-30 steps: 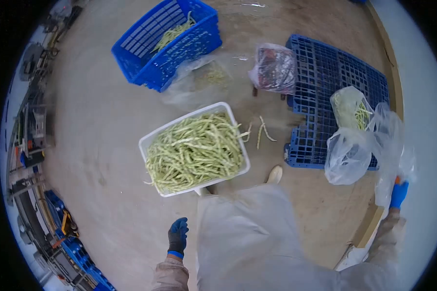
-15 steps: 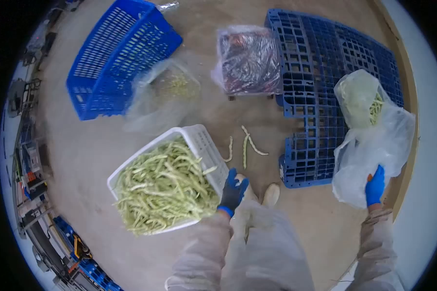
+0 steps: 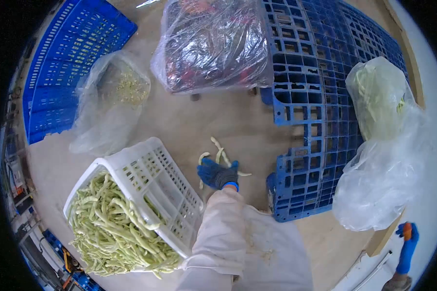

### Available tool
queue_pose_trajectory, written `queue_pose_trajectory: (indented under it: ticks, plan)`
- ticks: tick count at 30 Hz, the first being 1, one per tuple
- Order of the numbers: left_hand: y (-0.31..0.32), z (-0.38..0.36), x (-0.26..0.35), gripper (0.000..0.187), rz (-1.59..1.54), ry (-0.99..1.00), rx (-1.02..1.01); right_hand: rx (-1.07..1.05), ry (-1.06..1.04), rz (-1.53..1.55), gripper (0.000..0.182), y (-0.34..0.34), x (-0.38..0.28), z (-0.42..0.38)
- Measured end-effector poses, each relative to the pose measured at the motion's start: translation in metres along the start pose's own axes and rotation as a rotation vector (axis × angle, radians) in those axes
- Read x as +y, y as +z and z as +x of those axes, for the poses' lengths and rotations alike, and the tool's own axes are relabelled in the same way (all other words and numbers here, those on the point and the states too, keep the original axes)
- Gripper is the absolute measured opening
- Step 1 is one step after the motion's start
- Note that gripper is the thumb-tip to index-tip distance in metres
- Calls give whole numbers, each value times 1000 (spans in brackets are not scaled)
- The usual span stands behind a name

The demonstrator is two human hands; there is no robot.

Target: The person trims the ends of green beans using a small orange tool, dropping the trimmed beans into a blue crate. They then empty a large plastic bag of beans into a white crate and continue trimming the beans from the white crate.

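My left hand [image 3: 218,174], in a blue and grey glove, reaches down over the loose bean pods [image 3: 220,149] on the floor. Its fingers are spread above them, and the palm side is hidden. To its left a white plastic crate [image 3: 153,177] leans on its side, heaped with pale green bean pods [image 3: 116,225]. At the far lower right my right hand [image 3: 407,235], in a blue glove, is raised off the floor with its fingers round a small orange-brown object [image 3: 407,231]. Above it, a clear plastic bag [image 3: 378,179] lies over the blue pallet's edge.
A blue pallet [image 3: 301,194] stands at the right, bearing another bag of green pods [image 3: 376,97]. A plastic-wrapped stack [image 3: 218,48] is at the top centre. At the upper left are a blue crate [image 3: 58,72] and a bag with yellowish scraps [image 3: 114,97].
My left hand has left the white crate's side for the loose pods. My right hand has let go of the clear bag and moved down and right. The view has shifted closer to the floor.
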State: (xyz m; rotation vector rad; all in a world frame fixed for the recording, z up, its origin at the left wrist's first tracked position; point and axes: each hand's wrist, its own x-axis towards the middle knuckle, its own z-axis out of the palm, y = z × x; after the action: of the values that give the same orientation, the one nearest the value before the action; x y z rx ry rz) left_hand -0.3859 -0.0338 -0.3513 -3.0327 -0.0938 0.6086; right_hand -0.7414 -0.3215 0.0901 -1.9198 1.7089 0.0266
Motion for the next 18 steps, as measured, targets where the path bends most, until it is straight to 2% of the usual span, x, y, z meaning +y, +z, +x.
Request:
queue_pose_trajectory:
  ticks: [2, 3, 4, 6, 7, 9, 10, 11, 13, 14, 15, 16, 17, 18]
  plan:
    - [-26, 10, -8, 98, -205, -19, -76, -39, 21, 59, 21, 25, -9, -21]
    - [-14, 19, -23, 78, -344, -17, 60, -42, 44, 71, 20, 31, -8, -28]
    - [-13, 26, -36, 78, -344, -17, 66, -43, 64, 87, 19, 37, -6, -33]
    - [-15, 45, -55, 61, -373, -36, 214, -61, 62, 131, 23, 50, -7, -35]
    - [-14, 52, -62, 61, -371, -45, 215, -86, 70, 160, 27, 54, -9, -37]
    - [-12, 67, -60, 45, -513, -162, 173, -50, 80, 327, 29, 68, 4, -40]
    - [0, 71, -56, 45, -530, -172, 175, -7, 105, 436, 28, 78, 1, -41]
    - [13, 71, -56, 48, -616, -213, 76, -47, 93, 410, 26, 85, -7, -43]
    - [53, 49, -66, 48, -790, -221, 53, -172, 50, 377, 21, 99, -38, -52]
    - [68, 33, -52, 45, -901, -166, 142, -217, 77, 352, 21, 102, -46, -58]
    - [25, 11, -34, 31, -1304, -265, -92, -216, 129, 377, 21, 108, -56, -66]
    - [-21, -12, -16, 18, -1650, -466, -305, -291, 168, 396, 22, 109, -74, -72]
    - [-68, -31, 0, 13, -1949, -585, -369, -333, 200, 429, 25, 108, -77, -80]
    - [-107, -46, 5, 13, -1778, -444, -433, -398, 228, 443, 27, 105, -85, -85]
